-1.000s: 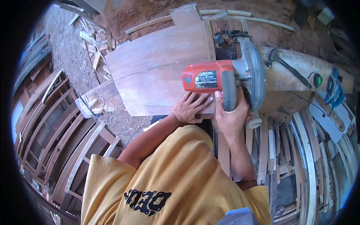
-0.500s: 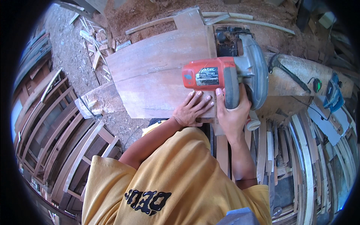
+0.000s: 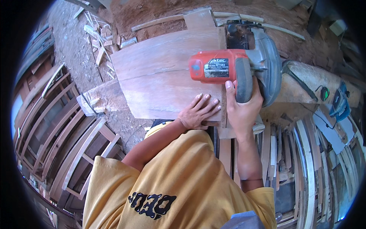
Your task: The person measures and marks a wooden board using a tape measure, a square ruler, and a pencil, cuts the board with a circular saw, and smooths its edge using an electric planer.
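Observation:
My right hand [image 3: 246, 108] is wrapped round the dark rear handle of a red and grey circular saw [image 3: 219, 68]. The saw sits over the right end of a wide wooden board [image 3: 156, 72], its grey guard [image 3: 270, 65] on the right side; the blade itself is hidden. Flat on the board's near edge, left of the saw handle, lies my left hand [image 3: 198, 113] with its fingers stretched out. A narrower wood piece [image 3: 200, 18] lies across the board's far edge. What bears the board is mostly hidden under it.
A blue power tool [image 3: 339, 101] with a cord rests on a thick timber [image 3: 316, 82] at the right. Many wooden strips [image 3: 310, 168] are stacked at the lower right, wooden frames [image 3: 57, 145] at the left. Offcuts [image 3: 101, 49] and sawdust cover the ground [image 3: 152, 13] beyond.
The saw and my right hand have moved away from me along the board's right end. My left hand stays pressed on the near edge. The view has shifted slightly.

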Demonstrator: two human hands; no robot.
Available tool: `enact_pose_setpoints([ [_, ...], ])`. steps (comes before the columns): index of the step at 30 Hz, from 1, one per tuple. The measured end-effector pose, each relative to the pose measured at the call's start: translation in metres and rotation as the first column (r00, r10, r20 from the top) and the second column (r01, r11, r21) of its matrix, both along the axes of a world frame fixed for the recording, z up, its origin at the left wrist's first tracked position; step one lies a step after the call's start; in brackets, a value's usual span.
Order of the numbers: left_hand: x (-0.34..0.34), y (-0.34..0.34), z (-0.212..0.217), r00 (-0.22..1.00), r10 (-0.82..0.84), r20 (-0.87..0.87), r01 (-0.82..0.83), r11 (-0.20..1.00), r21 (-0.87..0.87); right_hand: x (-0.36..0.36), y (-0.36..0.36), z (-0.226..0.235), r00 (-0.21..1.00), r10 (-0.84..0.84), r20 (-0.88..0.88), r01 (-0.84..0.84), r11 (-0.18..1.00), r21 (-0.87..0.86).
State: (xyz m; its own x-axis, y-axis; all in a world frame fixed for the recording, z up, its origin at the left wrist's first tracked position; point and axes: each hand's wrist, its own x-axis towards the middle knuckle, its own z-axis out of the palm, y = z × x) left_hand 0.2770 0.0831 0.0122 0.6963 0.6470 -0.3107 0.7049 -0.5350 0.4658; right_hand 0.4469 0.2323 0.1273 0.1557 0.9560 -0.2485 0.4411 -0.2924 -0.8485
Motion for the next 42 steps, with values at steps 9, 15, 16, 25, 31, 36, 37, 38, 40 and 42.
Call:
enact_pose_setpoints([
  [9,0.0,0.006,0.006,1.0,-0.018,0.003,0.018,1.0,-0.001,-0.003,0.02,-0.003,0.999,0.039,0.0,-0.038,0.995,0.088],
  [15,0.002,0.005,0.005,0.998,-0.056,-0.019,0.055,0.998,-0.03,-0.009,0.035,-0.002,1.0,0.008,0.007,-0.009,0.995,0.095],
  [16,0.002,0.004,0.005,0.998,-0.052,-0.02,0.051,0.998,-0.02,-0.01,0.036,-0.001,1.0,-0.003,0.016,0.001,0.996,0.092],
  [25,0.0,0.004,0.007,1.0,0.001,0.016,-0.001,1.0,-0.026,-0.012,0.058,-0.007,1.0,0.02,0.003,-0.021,0.987,0.16],
  [31,0.005,0.01,0.013,1.0,0.014,0.017,-0.014,1.0,-0.011,-0.012,0.078,-0.019,0.997,0.011,0.082,-0.031,0.969,0.243],
  [36,0.006,0.01,0.013,0.999,0.033,0.019,-0.033,0.999,-0.005,0.007,0.059,-0.015,0.991,-0.075,0.114,0.033,0.942,0.335],
  [37,0.009,0.011,0.015,0.999,0.032,-0.003,-0.033,0.999,-0.039,0.018,0.047,-0.01,0.995,-0.097,0.01,0.088,0.936,0.342],
  [38,0.011,0.01,0.017,0.999,0.033,-0.025,-0.035,0.996,-0.076,0.031,0.032,0.003,0.992,-0.122,0.015,0.109,0.935,0.338],
  [40,0.009,0.006,0.014,0.999,0.053,0.002,-0.053,0.998,-0.026,0.054,-0.004,0.028,0.986,-0.166,0.032,0.145,0.931,0.335],
  [42,0.011,0.006,0.017,0.998,0.063,0.026,-0.064,0.998,0.016,0.081,-0.045,0.048,0.966,-0.244,0.081,0.211,0.934,0.287],
])
